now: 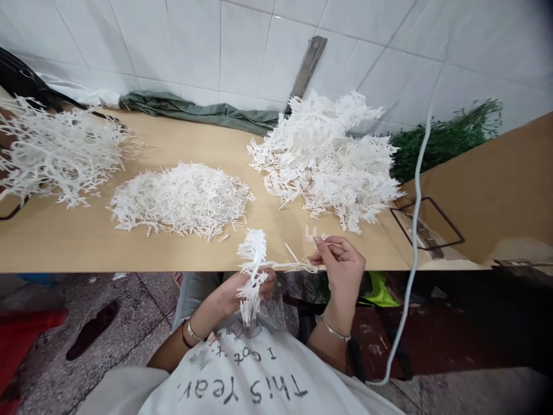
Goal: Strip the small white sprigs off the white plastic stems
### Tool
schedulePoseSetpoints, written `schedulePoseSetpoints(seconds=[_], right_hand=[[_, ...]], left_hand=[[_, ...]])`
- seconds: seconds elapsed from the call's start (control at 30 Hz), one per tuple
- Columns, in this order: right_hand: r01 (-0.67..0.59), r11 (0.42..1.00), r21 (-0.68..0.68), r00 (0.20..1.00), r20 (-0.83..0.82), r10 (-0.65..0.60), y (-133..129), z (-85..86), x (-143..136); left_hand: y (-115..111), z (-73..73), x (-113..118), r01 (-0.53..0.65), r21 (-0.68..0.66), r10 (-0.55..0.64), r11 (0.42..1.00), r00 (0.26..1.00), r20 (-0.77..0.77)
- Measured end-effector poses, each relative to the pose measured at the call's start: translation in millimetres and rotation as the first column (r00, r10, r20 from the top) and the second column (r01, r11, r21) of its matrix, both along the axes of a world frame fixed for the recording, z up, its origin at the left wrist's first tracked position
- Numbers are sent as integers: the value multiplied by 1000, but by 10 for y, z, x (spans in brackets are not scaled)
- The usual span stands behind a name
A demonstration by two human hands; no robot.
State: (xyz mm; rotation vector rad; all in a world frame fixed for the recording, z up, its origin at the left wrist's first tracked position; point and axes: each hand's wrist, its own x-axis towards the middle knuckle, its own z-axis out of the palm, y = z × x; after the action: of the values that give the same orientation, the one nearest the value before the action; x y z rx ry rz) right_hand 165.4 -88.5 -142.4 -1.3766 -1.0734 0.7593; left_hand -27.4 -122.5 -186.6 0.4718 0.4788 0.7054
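Observation:
My left hand (235, 291), at the front edge of the table, is closed on a white plastic sprig (252, 251) with feathery tips; the sprig partly hides the fingers. Its thin stem runs toward my right hand (344, 262). The thumb and forefinger of that hand pinch a small white branched piece (310, 233) just above the table edge. Beyond my hands lies a low heap of short white pieces (181, 199). A taller pile of feathery white sprigs (328, 158) stands to the right. At the far left is a pile of bare, branching white stems (64, 150).
The brown tabletop (211, 141) runs along a tiled wall. Green cloth (199, 109) and a metal bar (309, 63) lie at the back. Green plastic foliage (449, 138) sits behind a cardboard panel (501, 184). A pale cable (417, 202) hangs at right, near a black wire frame (460, 236).

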Motion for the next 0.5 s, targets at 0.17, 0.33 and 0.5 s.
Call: schedulePoseSetpoints(seconds=[0.17, 0.33, 0.5], right_hand=[[59, 998, 32, 993, 98, -62, 84, 17, 18], [331, 890, 312, 920, 101, -378, 61, 92, 40], [-267, 932, 246, 946, 251, 205, -112, 239, -175]], left_hand=[[-52, 48, -100, 145, 33, -145, 989, 989, 3], [-72, 23, -206, 152, 70, -148, 986, 987, -59], [-74, -41, -169, 92, 153, -66, 984, 984, -165]])
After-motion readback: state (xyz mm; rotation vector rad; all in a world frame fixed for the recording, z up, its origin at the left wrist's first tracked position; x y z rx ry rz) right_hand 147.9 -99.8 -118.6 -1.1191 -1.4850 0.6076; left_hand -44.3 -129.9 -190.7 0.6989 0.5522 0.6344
